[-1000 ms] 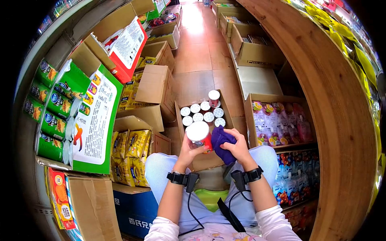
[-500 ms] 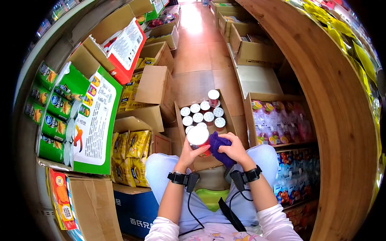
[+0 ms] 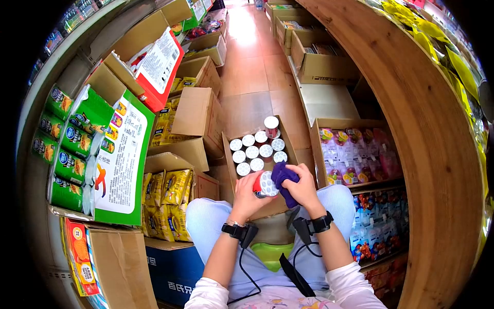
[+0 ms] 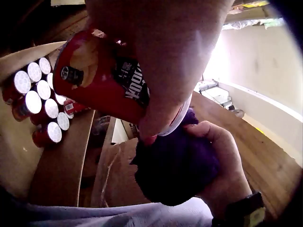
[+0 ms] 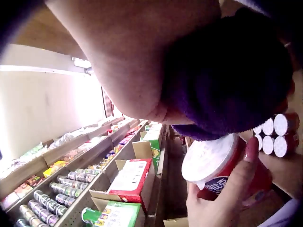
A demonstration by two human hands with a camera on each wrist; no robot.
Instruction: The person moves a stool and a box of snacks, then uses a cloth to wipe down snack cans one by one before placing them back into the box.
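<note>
In the head view the left hand (image 3: 248, 198) grips a red can (image 3: 257, 186), tilted so that its dotted end faces the right hand. The right hand (image 3: 302, 189) holds a bunched purple cloth (image 3: 286, 180) beside the can. The left wrist view shows the red can (image 4: 97, 78) lying sideways in the fingers, with the purple cloth (image 4: 175, 163) near its rim. From the right wrist, the can's white lid (image 5: 208, 158) appears just below the cloth (image 5: 227, 75). An open carton (image 3: 292, 149) in front of the knees holds several upright cans (image 3: 251, 152), one standing higher than the others.
Cartons of yellow packets (image 3: 176, 185) stand on the left, beneath shelves with green cans (image 3: 69, 166). On the right are a box of pouches (image 3: 355, 154) and a wooden shelf edge (image 3: 427, 129). Tiled floor (image 3: 247, 77) runs up the aisle between the cartons.
The left hand has turned the can over sideways, so its dotted end shows instead of the white lid. The cloth in the right hand has shifted slightly against its earlier place.
</note>
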